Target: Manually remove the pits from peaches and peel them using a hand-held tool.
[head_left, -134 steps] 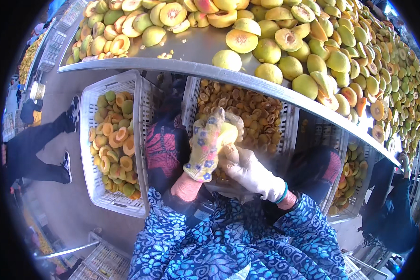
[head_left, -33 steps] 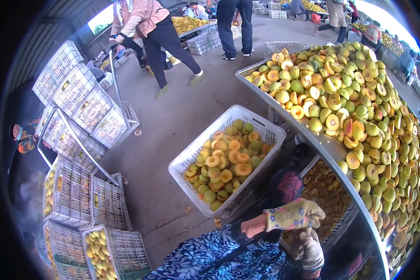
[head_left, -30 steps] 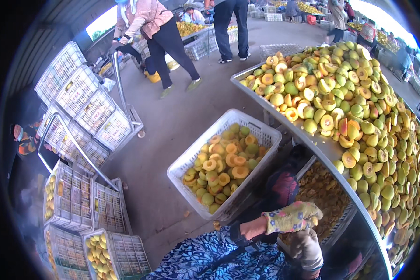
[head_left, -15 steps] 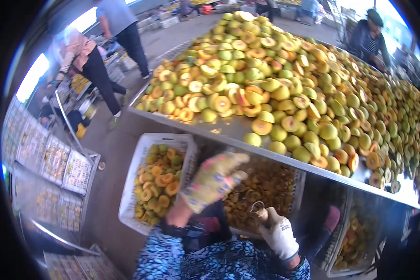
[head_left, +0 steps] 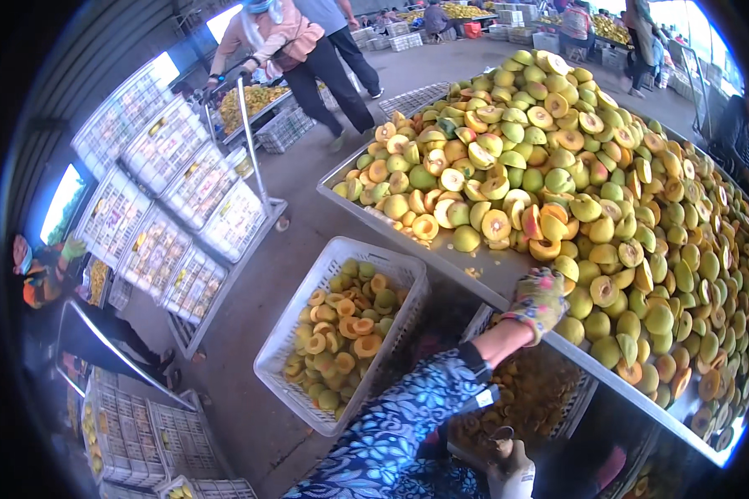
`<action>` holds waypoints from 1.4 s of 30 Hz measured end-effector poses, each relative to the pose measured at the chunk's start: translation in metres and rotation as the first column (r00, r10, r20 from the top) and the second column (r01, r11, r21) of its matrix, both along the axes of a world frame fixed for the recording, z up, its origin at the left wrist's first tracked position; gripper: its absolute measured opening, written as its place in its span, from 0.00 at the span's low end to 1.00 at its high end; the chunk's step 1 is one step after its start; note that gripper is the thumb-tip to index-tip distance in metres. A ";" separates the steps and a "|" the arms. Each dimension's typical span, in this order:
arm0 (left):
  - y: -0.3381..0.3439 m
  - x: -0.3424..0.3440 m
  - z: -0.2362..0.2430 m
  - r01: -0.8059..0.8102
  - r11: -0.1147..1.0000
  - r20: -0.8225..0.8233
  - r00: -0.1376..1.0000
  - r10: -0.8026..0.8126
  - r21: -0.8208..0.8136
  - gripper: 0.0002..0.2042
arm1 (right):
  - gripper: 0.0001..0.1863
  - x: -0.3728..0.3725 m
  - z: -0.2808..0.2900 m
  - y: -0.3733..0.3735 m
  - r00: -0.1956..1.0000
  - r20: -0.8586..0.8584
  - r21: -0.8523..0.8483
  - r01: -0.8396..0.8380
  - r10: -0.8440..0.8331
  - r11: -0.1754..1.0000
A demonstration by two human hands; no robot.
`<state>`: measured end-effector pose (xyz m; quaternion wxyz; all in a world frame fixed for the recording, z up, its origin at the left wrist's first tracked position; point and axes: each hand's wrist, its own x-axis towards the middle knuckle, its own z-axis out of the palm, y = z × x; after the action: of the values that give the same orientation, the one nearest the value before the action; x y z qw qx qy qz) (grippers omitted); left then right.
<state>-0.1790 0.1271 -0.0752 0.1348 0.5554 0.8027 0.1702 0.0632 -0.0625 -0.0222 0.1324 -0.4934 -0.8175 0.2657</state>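
My left hand (head_left: 538,306), in a yellowish patterned glove, is at the near edge of the metal table (head_left: 495,297). Its fingers curl in beside the piled halved peaches (head_left: 602,291); what they hold, if anything, is hidden. Low in the picture, my right hand (head_left: 514,477) wears a white glove and is closed on a short tool with a metal ring at its tip (head_left: 503,433). Under my left forearm stands a crate of brown, wet-looking scraps (head_left: 528,391). Left of that arm, a white crate (head_left: 339,247) holds pitted peach halves (head_left: 347,333).
Stacked white crates (head_left: 162,204) on a trolley (head_left: 262,179) stand to the left, a person in a pink top (head_left: 279,37) at its handle. More crates (head_left: 129,441) sit lower left with another person nearby (head_left: 46,283). A person sits at the far right (head_left: 745,141).
My left hand has gone from above the crates out to the table edge and the peaches. My right hand sits lower in the picture, still on the ring tool. The view has swung left.
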 end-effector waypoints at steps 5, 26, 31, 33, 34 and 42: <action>0.011 0.003 -0.016 -0.078 0.984 0.145 0.988 0.055 0.163 0.07 | 0.21 0.007 0.003 0.036 0.914 -0.201 -0.129 -0.382 0.353 0.915; -0.243 0.136 0.074 -0.543 0.731 0.894 0.395 -0.212 0.413 0.21 | 0.10 -0.005 0.034 0.010 0.608 -0.639 -0.769 -0.519 -0.470 0.373; -0.255 0.139 0.089 -0.668 0.698 0.943 0.018 -0.332 0.258 0.19 | 0.10 0.047 0.036 0.010 0.722 -0.656 -0.659 -0.407 -0.219 0.633; -0.264 0.149 0.083 -0.614 0.704 0.934 0.250 -0.255 0.356 0.22 | 0.12 0.061 0.049 -0.003 0.776 -0.625 -0.647 -0.448 -0.091 0.617; -0.269 0.153 0.082 -0.577 0.711 0.905 0.368 -0.214 0.402 0.24 | 0.13 0.063 0.046 -0.011 0.697 -0.717 -0.503 -0.545 0.029 0.671; -0.282 0.179 0.064 -0.670 0.667 0.946 0.237 -0.222 0.325 0.25 | 0.11 0.059 0.023 -0.031 0.754 -0.592 -0.286 -0.526 0.284 0.801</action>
<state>-0.0005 -0.1548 -0.0112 0.3362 0.2033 0.5012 0.7710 0.1226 -0.0935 0.0010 0.1723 -0.2242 -0.7581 0.5876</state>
